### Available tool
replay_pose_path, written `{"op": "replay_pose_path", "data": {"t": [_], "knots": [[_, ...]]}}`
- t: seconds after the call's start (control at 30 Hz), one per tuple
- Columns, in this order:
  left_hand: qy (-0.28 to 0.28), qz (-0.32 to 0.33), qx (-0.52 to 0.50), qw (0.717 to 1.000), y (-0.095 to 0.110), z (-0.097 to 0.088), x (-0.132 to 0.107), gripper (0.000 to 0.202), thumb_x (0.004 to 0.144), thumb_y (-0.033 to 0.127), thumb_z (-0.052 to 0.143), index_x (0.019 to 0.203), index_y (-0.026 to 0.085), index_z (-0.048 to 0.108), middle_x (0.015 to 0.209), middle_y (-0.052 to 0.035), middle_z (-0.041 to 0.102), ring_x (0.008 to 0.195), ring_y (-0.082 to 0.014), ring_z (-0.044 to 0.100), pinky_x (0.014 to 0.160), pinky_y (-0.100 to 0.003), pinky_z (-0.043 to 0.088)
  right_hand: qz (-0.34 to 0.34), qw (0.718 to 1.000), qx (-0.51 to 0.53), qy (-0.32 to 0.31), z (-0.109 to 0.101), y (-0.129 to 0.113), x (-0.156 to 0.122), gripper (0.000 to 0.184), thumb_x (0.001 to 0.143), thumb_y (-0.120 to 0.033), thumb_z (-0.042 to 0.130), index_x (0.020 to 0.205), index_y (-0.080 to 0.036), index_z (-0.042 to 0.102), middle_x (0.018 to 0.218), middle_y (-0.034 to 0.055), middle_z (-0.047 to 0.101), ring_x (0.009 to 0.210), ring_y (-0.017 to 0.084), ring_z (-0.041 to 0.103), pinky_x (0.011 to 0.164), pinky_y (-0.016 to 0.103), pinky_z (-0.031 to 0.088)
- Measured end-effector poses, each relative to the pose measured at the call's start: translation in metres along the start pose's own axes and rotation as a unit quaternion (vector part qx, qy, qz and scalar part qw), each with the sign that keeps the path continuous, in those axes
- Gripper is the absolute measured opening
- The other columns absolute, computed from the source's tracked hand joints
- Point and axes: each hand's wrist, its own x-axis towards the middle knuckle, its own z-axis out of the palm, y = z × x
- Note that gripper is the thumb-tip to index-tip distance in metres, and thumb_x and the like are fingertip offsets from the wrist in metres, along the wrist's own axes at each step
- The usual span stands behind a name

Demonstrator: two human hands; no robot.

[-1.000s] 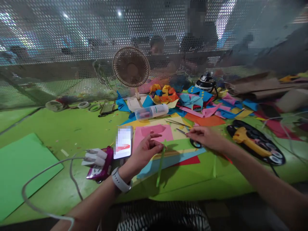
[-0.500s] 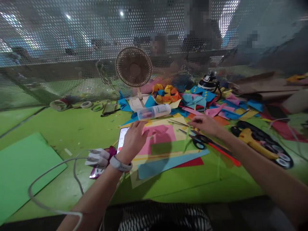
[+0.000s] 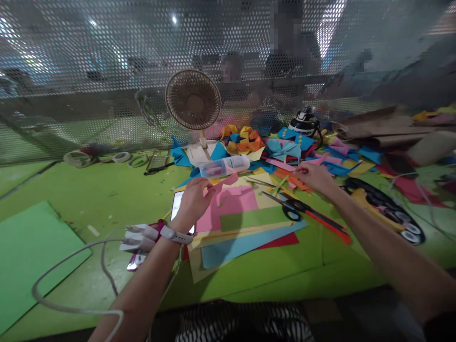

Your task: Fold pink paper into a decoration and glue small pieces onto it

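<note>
My left hand [image 3: 194,198] pinches the lifted corner of a pink paper sheet [image 3: 231,202] that lies on a stack of coloured sheets [image 3: 245,237]. It covers part of a phone [image 3: 176,206]. My right hand [image 3: 313,175] reaches further back to a pile of folded coloured paper [image 3: 285,152], its fingers closed on a thin green paper strip [image 3: 281,184]. Scissors [image 3: 302,209] with black and red handles lie on the stack between the hands.
A small fan [image 3: 193,100] stands at the back, a clear bottle [image 3: 224,166] lying before it. A power strip [image 3: 140,237] with white cable sits left, a green sheet [image 3: 32,251] far left. A yellow tool on a black tray [image 3: 388,209] is right. Tape rolls [image 3: 76,159] line the mesh wall.
My left hand let go of the green strip, moved forward and lifted the pink sheet's corner. My right hand left the scissors on the stack and reached back towards the paper pile.
</note>
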Motion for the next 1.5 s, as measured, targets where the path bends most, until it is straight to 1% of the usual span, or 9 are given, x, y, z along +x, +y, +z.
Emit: {"op": "replay_pose_path", "data": {"t": [0.13, 0.27, 0.37, 0.53, 0.7, 0.9, 1.0, 1.3, 1.5], "knots": [[0.02, -0.017, -0.047, 0.999, 0.005, -0.003, -0.002, 0.015, 0.082, 0.031, 0.052, 0.079, 0.019, 0.062, 0.1, -0.0094, 0.062, 0.113, -0.0275, 0.047, 0.092, -0.037, 0.037, -0.014, 0.999, -0.039, -0.02, -0.011, -0.012, -0.019, 0.028, 0.08, -0.041, 0.048, 0.072, -0.02, 0.065, 0.069, 0.0051, 0.066, 0.064, 0.019, 0.058, 0.053, 0.027, 0.031], [0.041, -0.033, -0.131, 0.99, 0.005, -0.003, -0.007, 0.014, 0.082, 0.03, 0.053, 0.078, 0.019, 0.061, 0.096, -0.0086, 0.063, 0.115, -0.0272, 0.046, 0.088, -0.036, 0.041, -0.021, 0.999, -0.029, -0.023, -0.016, -0.016, -0.039, 0.043, 0.082, -0.053, 0.043, 0.062, -0.019, 0.06, 0.061, 0.0048, 0.063, 0.06, 0.018, 0.056, 0.051, 0.027, 0.03], [0.036, -0.05, -0.202, 0.978, 0.006, -0.004, -0.011, 0.017, 0.08, 0.034, 0.055, 0.077, 0.019, 0.061, 0.099, -0.008, 0.062, 0.119, -0.0271, 0.043, 0.09, -0.038, 0.043, -0.042, 0.998, -0.015, -0.045, -0.017, -0.011, -0.056, 0.041, 0.08, -0.056, 0.044, 0.07, -0.02, 0.063, 0.069, 0.004, 0.065, 0.064, 0.019, 0.058, 0.054, 0.027, 0.034], [-0.027, -0.155, -0.399, 0.903, 0.013, -0.008, -0.023, 0.029, 0.072, 0.041, 0.063, 0.088, 0.017, 0.06, 0.127, -0.0074, 0.046, 0.104, -0.0252, 0.056, 0.069, -0.036, 0.057, -0.04, 0.997, 0.012, -0.064, -0.017, 0.011, -0.089, 0.043, 0.072, -0.06, 0.053, 0.091, -0.022, 0.062, 0.092, 0.0048, 0.065, 0.079, 0.021, 0.06, 0.065, 0.03, 0.043], [-0.054, -0.172, -0.451, 0.874, 0.02, -0.009, -0.033, 0.027, 0.072, 0.038, 0.064, 0.089, 0.017, 0.06, 0.128, -0.0079, 0.045, 0.12, -0.0281, 0.044, 0.075, -0.035, 0.056, -0.037, 0.992, 0.021, -0.12, -0.015, 0.024, -0.104, 0.037, 0.076, -0.056, 0.05, 0.081, -0.022, 0.062, 0.083, 0.0044, 0.064, 0.077, 0.021, 0.06, 0.063, 0.031, 0.044], [-0.137, -0.218, -0.537, 0.803, 0.024, -0.012, -0.039, 0.03, 0.076, 0.038, 0.061, 0.097, 0.018, 0.053, 0.101, -0.0055, 0.064, 0.101, -0.0214, 0.059, 0.077, -0.037, 0.054, -0.048, 0.998, -0.011, -0.03, -0.009, 0.023, -0.099, 0.035, 0.078, -0.053, 0.048, 0.085, -0.021, 0.062, 0.088, 0.006, 0.064, 0.082, 0.023, 0.061, 0.068, 0.033, 0.044], [-0.148, -0.223, -0.537, 0.8, 0.025, -0.012, -0.04, 0.028, 0.077, 0.039, 0.061, 0.095, 0.017, 0.053, 0.097, -0.0058, 0.065, 0.092, -0.0198, 0.063, 0.073, -0.034, 0.054, -0.067, 0.998, -0.012, 0.008, -0.008, 0.008, -0.094, 0.035, 0.081, -0.05, 0.046, 0.089, -0.021, 0.061, 0.092, 0.0067, 0.064, 0.087, 0.024, 0.06, 0.073, 0.034, 0.043], [-0.163, -0.238, -0.536, 0.793, 0.028, -0.008, -0.044, 0.032, 0.081, 0.041, 0.056, 0.103, 0.019, 0.05, 0.087, -0.0044, 0.064, 0.074, -0.0181, 0.066, 0.066, -0.033, 0.054, -0.156, 0.985, -0.003, -0.073, -0.01, -0.07, -0.045, 0.027, 0.085, -0.04, 0.045, 0.086, -0.02, 0.064, 0.092, 0.0056, 0.064, 0.084, 0.02, 0.059, 0.071, 0.03, 0.041], [-0.148, -0.249, -0.53, 0.797, 0.028, -0.005, -0.043, 0.035, 0.083, 0.041, 0.053, 0.11, 0.019, 0.047, 0.084, -0.0037, 0.062, 0.077, -0.0192, 0.066, 0.065, -0.032, 0.055, -0.16, 0.985, -0.05, -0.048, 0.009, -0.09, -0.008, 0.021, 0.084, -0.033, 0.049, 0.085, -0.018, 0.064, 0.091, 0.0075, 0.063, 0.09, 0.021, 0.057, 0.073, 0.029, 0.039]]}}
